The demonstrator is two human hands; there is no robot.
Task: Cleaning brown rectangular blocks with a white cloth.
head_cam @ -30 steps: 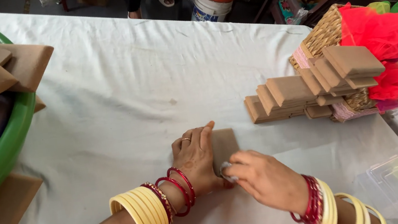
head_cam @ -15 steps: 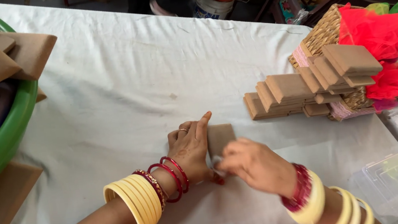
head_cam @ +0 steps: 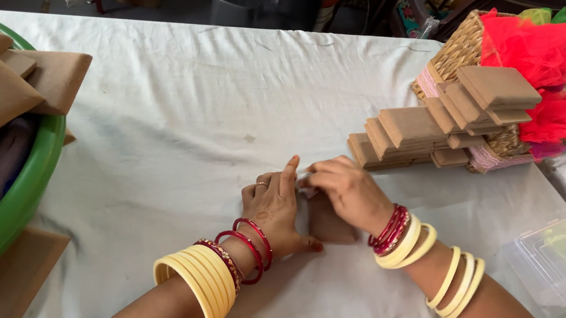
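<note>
Since half a second ago the right hand [head_cam: 348,190] has slid up over the small brown packet [head_cam: 327,222], now hiding most of it, and pinches something pale at its top edge. That packet is flat, tan and paper-wrapped, lying on the white tablecloth [head_cam: 171,129] between both hands. Beside it, the left hand [head_cam: 276,206] lies palm-down, fingers spread, forefinger raised toward the pinch, gripping nothing. Similar wrapped packets [head_cam: 416,132] are stacked near a wicker basket [head_cam: 460,51].
</note>
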